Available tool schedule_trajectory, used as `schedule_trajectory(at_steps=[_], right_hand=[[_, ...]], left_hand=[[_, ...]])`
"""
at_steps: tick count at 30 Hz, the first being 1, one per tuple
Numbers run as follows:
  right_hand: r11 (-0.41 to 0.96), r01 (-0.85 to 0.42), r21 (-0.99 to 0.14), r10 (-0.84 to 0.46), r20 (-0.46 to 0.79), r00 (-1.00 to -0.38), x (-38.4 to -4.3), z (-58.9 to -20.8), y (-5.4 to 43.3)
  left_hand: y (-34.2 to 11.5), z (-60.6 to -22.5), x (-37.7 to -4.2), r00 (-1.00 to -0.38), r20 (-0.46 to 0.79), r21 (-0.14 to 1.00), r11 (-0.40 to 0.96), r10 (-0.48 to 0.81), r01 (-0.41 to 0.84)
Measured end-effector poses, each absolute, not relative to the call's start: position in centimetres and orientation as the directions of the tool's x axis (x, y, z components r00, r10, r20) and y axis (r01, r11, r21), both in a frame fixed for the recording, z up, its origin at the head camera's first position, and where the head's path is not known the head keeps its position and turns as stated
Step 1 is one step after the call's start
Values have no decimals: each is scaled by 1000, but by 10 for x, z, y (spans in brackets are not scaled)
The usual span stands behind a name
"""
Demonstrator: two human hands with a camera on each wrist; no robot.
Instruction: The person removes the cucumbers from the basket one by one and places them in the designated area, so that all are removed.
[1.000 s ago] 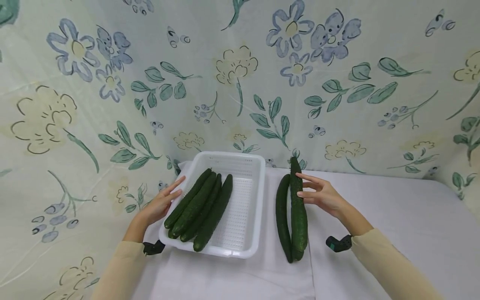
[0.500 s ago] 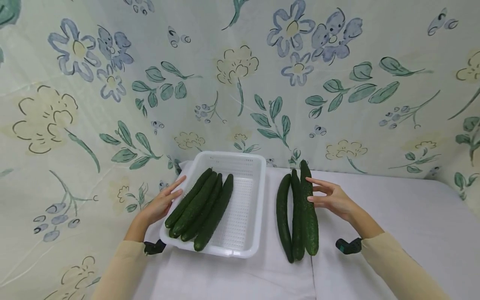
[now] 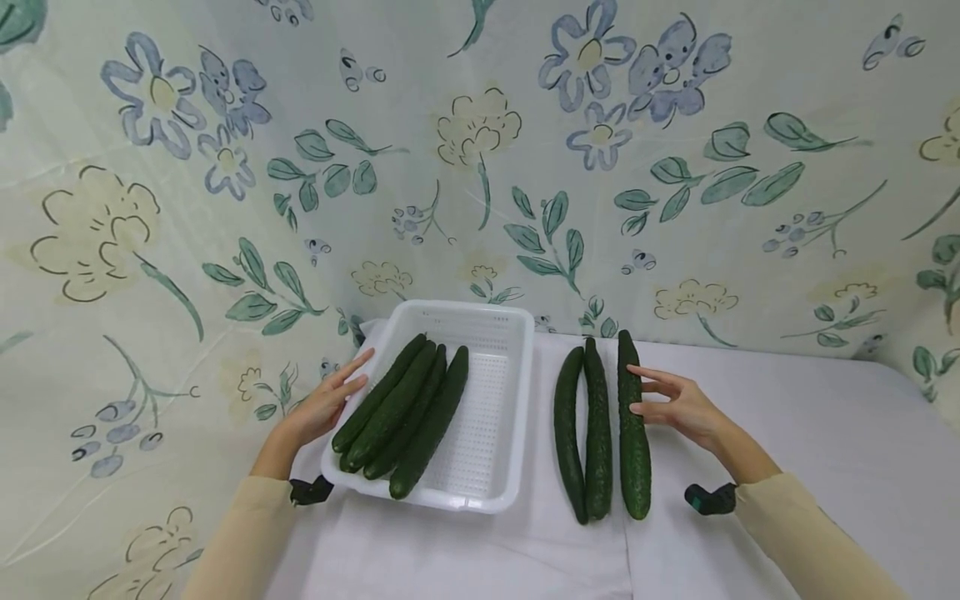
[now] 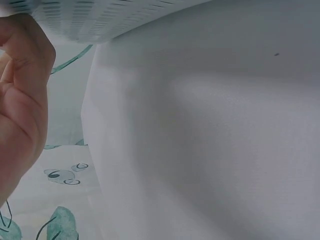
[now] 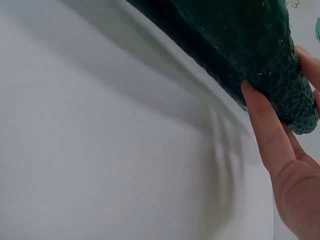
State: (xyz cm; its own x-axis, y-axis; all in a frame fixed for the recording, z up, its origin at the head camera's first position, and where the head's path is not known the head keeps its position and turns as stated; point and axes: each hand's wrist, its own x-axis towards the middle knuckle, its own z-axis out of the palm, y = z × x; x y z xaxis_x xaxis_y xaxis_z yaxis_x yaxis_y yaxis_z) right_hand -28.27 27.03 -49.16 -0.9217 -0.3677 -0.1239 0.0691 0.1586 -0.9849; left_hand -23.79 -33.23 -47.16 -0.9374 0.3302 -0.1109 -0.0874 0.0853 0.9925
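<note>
In the head view my left hand (image 3: 324, 410) grips the left side of a white plastic basket (image 3: 521, 400), its fingertips at the rim. The left wrist view shows that hand's bent knuckles (image 4: 37, 55) close under the slotted basket wall (image 4: 75, 22). Several dark green cucumbers (image 3: 405, 417) lie side by side in the basket's left half. My right hand (image 3: 681, 408) pinches a long cucumber (image 3: 633, 450) near its upper part, thumb and fingers on it in the right wrist view. Two more cucumbers (image 3: 570, 433) lie together just left of it.
A white cloth (image 3: 787, 417) covers the table, with a seam or fold edge (image 3: 628, 550) running down near the right cucumbers. Behind the table hangs a floral curtain (image 3: 450, 167), which also fills the left side. A wrist camera sits on each sleeve.
My right hand has drawn its cucumber rightward, off the one it overlapped, so three now show separately with a gap beside the held one. The left hand and basket have stayed put.
</note>
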Motion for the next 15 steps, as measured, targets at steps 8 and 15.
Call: schedule_trajectory(at_steps=[8,15], right_hand=[[178,90,-980,-343,-147,-928,-282,-498,279],[218,79,-973,-325,-149,-934,-281,-501,282]], left_hand=[[-331,-470,-237,-938,-115,992,85,327,-92],[-331,-472,-237,-940,-124,991,79,319,-104]])
